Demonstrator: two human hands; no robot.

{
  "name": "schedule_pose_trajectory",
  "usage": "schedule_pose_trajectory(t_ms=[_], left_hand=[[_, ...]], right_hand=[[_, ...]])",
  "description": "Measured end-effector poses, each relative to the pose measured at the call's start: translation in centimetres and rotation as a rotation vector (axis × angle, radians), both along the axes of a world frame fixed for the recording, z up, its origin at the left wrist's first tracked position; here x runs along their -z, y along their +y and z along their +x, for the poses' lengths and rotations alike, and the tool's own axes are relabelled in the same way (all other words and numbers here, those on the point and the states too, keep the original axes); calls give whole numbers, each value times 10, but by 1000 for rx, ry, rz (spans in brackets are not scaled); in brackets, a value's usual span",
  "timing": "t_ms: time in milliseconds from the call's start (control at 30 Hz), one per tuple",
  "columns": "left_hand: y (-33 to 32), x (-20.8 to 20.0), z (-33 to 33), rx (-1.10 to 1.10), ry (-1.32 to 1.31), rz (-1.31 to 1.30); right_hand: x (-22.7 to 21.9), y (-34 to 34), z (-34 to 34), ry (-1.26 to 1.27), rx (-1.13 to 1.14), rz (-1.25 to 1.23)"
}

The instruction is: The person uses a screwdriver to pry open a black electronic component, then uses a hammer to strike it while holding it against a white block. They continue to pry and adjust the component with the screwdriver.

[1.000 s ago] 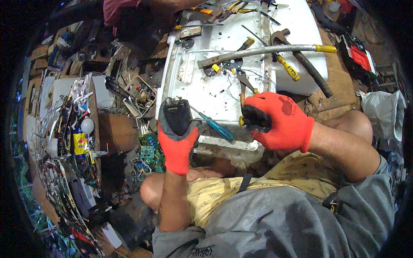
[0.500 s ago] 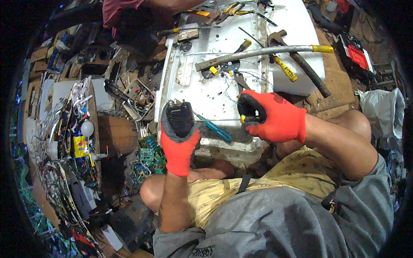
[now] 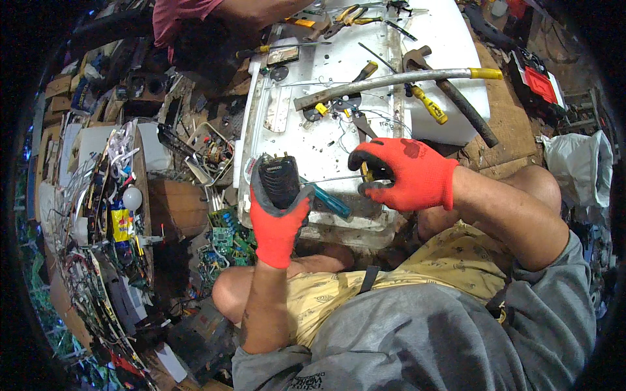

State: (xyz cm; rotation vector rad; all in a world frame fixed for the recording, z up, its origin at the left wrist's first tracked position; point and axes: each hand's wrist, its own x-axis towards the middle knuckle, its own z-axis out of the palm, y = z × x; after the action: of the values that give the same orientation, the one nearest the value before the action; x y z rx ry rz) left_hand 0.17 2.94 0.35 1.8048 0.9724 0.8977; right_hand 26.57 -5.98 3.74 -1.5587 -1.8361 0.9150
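My left hand, in a red and black work glove, grips a black handheld radio upright, with short knobs along its top. In my gloved right hand is a screwdriver, its yellow-and-black handle between thumb and fingers. The thin shaft points left and reaches the radio's right side; whether the tip sits in a screw cannot be made out. Just below the shaft, a teal-handled screwdriver lies on the stained white panel. The tip of a flat metal blade lies just beyond my right hand.
Across the panel lies a grey tube with a yellow end. A hammer and a yellow-handled screwdriver are at right. Pliers lie at the far end, near another person's arm. Circuit boards and wire scrap crowd the left.
The radio in my left hand has shifted slightly right and turned its front more upward. My right hand has moved a little left and up, with the screwdriver still in it.
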Motion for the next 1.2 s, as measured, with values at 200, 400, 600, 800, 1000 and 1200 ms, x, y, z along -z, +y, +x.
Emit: schedule_pose_trajectory(t_ms=[200, 400, 600, 800, 1000, 1200], left_hand=[[-4, 2, 5, 18, -169, -249], [-5, 4, 6, 51, -81, -57], [-7, -2, 14, 32, -27, -121], [-11, 4, 15, 60, 8, -111], [-14, 2, 20, 40, 29, -132], [-14, 4, 18, 74, -23, -153]], right_hand=[[16, -1, 2, -105, -77, 17], [18, 0, 1, -142, -60, -20], [19, 2, 0, -25, -1, -85], [21, 4, 1, -52, 69, -188], [24, 1, -1, -49, 133, -138], [25, -3, -6, -93, 124, -21]])
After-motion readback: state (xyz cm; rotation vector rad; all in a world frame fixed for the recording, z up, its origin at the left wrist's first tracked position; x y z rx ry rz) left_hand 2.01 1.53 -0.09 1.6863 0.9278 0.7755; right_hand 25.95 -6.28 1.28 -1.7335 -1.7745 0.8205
